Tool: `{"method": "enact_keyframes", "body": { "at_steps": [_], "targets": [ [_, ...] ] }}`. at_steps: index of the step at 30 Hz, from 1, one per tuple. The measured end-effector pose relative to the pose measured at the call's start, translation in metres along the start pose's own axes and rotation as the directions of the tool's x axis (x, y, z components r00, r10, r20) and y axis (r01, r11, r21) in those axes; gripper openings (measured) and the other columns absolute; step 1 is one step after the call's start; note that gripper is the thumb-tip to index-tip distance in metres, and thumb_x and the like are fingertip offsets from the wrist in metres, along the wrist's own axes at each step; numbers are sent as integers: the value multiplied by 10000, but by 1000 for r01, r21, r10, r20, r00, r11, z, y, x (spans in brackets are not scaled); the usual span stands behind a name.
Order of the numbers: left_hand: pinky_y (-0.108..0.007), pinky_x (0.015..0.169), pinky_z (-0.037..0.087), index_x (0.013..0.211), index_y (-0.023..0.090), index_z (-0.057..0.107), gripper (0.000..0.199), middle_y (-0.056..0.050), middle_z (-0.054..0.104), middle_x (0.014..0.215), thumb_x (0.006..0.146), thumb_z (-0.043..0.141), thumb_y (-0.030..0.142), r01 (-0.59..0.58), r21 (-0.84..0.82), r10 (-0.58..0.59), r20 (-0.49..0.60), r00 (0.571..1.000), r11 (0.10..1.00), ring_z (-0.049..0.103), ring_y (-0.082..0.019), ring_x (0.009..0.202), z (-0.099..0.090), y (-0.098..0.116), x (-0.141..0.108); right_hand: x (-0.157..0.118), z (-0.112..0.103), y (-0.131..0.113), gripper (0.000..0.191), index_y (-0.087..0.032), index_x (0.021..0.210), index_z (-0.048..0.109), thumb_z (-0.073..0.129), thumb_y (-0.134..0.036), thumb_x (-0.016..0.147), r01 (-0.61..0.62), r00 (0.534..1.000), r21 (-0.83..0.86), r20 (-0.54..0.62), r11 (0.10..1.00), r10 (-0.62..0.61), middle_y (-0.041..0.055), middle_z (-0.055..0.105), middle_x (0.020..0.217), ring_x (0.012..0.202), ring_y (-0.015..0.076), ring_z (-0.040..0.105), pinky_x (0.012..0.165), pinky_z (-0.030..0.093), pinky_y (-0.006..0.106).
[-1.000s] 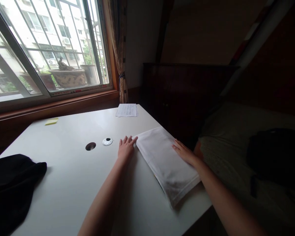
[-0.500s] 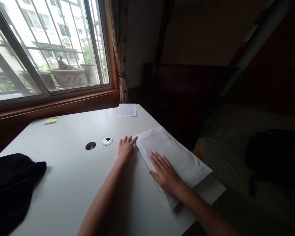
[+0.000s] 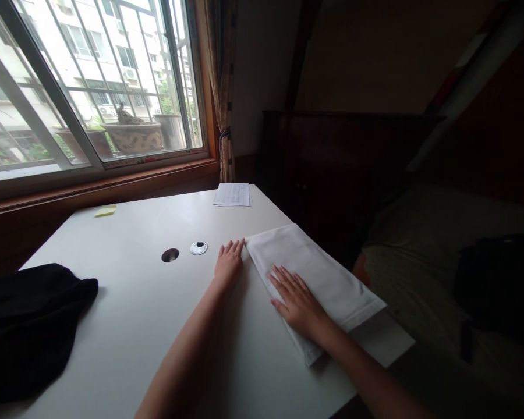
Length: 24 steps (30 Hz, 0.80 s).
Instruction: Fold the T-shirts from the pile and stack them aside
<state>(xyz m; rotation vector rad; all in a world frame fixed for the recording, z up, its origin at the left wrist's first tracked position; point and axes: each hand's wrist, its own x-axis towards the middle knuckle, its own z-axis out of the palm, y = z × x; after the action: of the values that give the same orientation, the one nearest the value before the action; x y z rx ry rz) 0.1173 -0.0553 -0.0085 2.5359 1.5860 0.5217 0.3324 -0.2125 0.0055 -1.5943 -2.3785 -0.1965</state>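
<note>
A folded white cloth lies flat near the right edge of the white table, its near hem running toward the table corner. Palm down on its left part rests my right hand, fingers stretched out. My left hand lies on the tabletop beside the cloth's far left corner, with its fingertips at that corner. Its fingers are extended and nothing shows in its grasp. Underneath the cloth, the layers are mostly hidden.
Black fabric lies on the left of the table. Toward the back are papers, a yellow sticky-note pad, a round hole and a silver grommet. A barred window stands behind; a dark bag sits at right.
The whole view has shifted, so things sit further right in the picture. My left hand's fingers have drawn closer together at the cloth's corner. My right hand stays flat on the cloth.
</note>
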Motion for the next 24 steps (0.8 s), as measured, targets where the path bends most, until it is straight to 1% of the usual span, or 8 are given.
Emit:
{"method": "enact_keyframes", "body": {
  "at_steps": [3,6,9,11,13,17,21,24],
  "targets": [
    [-462,1246,220,1598,167,268,625,-96,420,1600,978,295,99,-30,-3,30,21,999,1000,324,-255,1504,-6,-7,-10,4,-3,5,600,-207,1583,340,456,-323,1006,22,999,16,36,1000,-22,99,262,1661,1541,244,220,1241,228,502],
    [-429,1251,225,1587,150,294,580,-101,418,1600,1008,304,155,-67,-6,67,50,996,998,325,-233,1506,-16,-17,-28,3,-5,5,618,-195,1588,326,466,-332,1002,54,997,22,55,998,-56,107,255,1662,1542,246,218,1239,234,508],
    [-444,1255,229,1585,154,304,553,-98,391,1614,1038,314,236,-98,-5,98,80,992,995,309,-238,1514,-27,-28,-52,-2,-7,-1,622,-190,1583,339,483,-317,991,132,989,29,66,991,-133,107,245,1666,1544,255,210,1239,235,511],
    [-468,1258,226,1581,182,320,537,-80,373,1624,1055,309,285,-125,6,124,93,988,992,294,-243,1520,-34,-37,-70,-8,-8,-8,602,-197,1568,376,490,-334,993,188,978,37,88,982,-190,97,239,1668,1545,268,204,1238,235,516],
    [-491,1259,221,1567,223,359,514,-60,364,1628,1067,303,331,-161,27,157,103,982,987,287,-246,1522,-42,-48,-90,-13,-10,-16,593,-199,1560,393,490,-374,1002,243,961,54,120,969,-248,95,267,1660,1538,278,226,1240,228,527],
    [-503,1255,232,1554,281,389,496,-46,350,1634,1070,339,381,-228,55,222,103,970,972,291,-245,1521,-58,-72,-129,-18,-13,-34,645,-170,1574,362,485,-457,1009,323,924,125,173,938,-342,131,300,1641,1514,291,291,1238,235,536],
    [-487,1253,249,1559,304,373,498,-34,359,1632,1064,383,357,-255,58,249,86,965,965,297,-226,1519,-72,-96,-163,-10,-12,-60,646,-177,1567,382,466,-500,1014,384,874,231,221,894,-433,134,294,1640,1516,293,286,1241,238,526],
    [-496,1244,268,1554,301,382,494,-38,388,1619,1062,390,346,-253,59,247,91,965,966,314,-226,1513,-81,-111,-184,2,-6,-85,682,-178,1581,352,435,-548,1015,383,851,293,257,876,-458,132,246,1655,1528,303,249,1242,229,536]
  ]
}}
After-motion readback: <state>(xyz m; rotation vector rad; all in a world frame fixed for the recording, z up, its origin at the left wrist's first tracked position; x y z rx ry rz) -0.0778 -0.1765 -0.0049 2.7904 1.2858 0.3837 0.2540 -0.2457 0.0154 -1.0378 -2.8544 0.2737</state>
